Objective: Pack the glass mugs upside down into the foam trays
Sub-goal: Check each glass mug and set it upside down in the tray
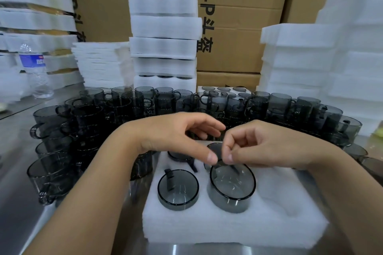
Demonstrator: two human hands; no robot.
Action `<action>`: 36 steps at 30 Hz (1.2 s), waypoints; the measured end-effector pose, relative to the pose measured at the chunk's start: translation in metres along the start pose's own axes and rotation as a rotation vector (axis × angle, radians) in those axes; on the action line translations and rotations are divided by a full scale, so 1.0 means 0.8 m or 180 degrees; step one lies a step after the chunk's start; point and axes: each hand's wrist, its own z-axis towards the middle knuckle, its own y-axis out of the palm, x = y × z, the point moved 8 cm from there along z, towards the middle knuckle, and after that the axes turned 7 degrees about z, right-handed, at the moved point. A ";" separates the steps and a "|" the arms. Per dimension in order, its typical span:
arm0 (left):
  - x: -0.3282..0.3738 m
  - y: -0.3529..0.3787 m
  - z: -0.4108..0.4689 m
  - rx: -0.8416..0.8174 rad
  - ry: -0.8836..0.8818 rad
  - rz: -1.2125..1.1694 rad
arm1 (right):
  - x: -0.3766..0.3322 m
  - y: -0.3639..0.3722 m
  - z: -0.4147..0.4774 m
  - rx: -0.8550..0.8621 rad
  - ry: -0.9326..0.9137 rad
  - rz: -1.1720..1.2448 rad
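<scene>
One water bottle (34,68) far left, loose mugs (87,118) crowding the table (12,151). Left hand (176,132) hovers, fingers loosely curved, holding nothing. Four upturned mugs (178,189) sit in one foam tray (279,223); right hand (269,143) pinches the front-middle mug (232,188) by its handle.

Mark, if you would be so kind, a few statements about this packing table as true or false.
1. The mugs in the foam tray sit upside down. True.
2. The water bottle stands at the far right. False: it stands at the far left.
3. The tray is full. False: its right-side pockets are empty.
4. Behind the tray, loose mugs crowd the table. True.
5. The left hand and right hand are above the tray. True.
</scene>
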 end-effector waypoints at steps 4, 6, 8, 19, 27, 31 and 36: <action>0.000 0.023 0.001 -0.0526 -0.0257 0.0619 | 0.006 -0.009 -0.003 0.0049 0.0168 -0.0271; -0.002 0.029 0.003 -0.0604 -0.0367 0.0714 | 0.009 -0.012 -0.003 0.0060 0.0218 -0.0374; -0.004 0.030 0.003 -0.0602 -0.0430 0.0713 | 0.010 -0.013 -0.003 0.0060 0.0236 -0.0405; -0.007 0.033 0.005 -0.0620 -0.0522 0.0929 | 0.021 -0.008 0.001 0.0100 0.0533 -0.0789; -0.004 0.035 0.008 -0.0613 -0.0474 0.0956 | 0.022 -0.014 -0.002 0.0320 0.0732 -0.1130; -0.005 0.036 0.008 -0.0659 -0.0437 0.0868 | 0.023 -0.014 -0.003 0.0351 0.0788 -0.1130; -0.009 0.040 0.011 -0.0710 -0.0419 0.0802 | 0.025 -0.015 -0.003 0.0359 0.0843 -0.1197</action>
